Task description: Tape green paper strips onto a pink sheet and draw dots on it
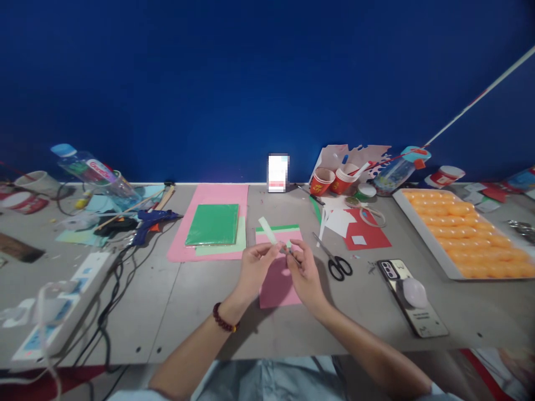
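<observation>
Both my hands meet over the middle of the grey table. My left hand [258,264], with a bead bracelet on the wrist, pinches a pale green paper strip [266,229] that sticks up and away from the fingers. My right hand [304,269] is closed on the strip's near end, perhaps with a thin tool; I cannot make that out. Under the hands lies a pink sheet [277,285], with a green-and-pink sheet [279,229] just beyond it.
Black scissors [336,263] lie right of my hands, then a phone [412,297], red paper [369,234], red cups [330,181] and a tray of orange balls [468,233]. On the left are a green pad on pink paper [213,224], a blue glue gun [152,221], a power strip [62,303] and cables.
</observation>
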### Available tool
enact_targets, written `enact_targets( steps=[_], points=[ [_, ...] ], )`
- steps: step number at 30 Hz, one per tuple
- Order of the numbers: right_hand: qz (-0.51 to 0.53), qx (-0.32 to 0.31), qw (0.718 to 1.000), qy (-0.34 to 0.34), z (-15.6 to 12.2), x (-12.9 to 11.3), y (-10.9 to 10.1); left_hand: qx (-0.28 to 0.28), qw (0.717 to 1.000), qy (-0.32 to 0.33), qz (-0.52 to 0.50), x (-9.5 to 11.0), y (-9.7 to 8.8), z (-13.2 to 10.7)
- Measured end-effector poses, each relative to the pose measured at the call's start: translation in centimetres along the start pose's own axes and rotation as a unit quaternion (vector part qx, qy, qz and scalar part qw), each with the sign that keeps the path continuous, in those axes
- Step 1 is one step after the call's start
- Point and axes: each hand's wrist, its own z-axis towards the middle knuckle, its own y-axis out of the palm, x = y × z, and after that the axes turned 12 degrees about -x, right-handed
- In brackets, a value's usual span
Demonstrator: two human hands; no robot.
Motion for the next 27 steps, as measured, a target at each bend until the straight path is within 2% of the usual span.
enact_targets(
  steps=[5,10,14,21,27],
  points=[
    [0.006,0.003,1.000,-0.002,0.0,0.1,-0.1,-0.013,0.994,0.076,0.074,-0.7,-0.5,0.5],
    [-0.002,0.003,1.000,-0.005,-0.1,0.2,-0.1,0.004,0.988,0.075,0.135,-1.3,-0.6,0.5],
    [0.005,-0.002,1.000,-0.002,-0.2,0.2,-0.1,0.006,0.989,0.077,0.127,-1.4,-0.6,0.5],
    [0.011,0.001,1.000,-0.011,-0.2,0.4,-0.2,-0.067,0.983,0.109,0.134,-1.0,-0.5,0.5],
    [-0.002,0.003,1.000,-0.020,-0.2,0.3,-0.2,-0.068,0.975,0.121,0.175,-1.4,-0.7,0.7]
  ],
)
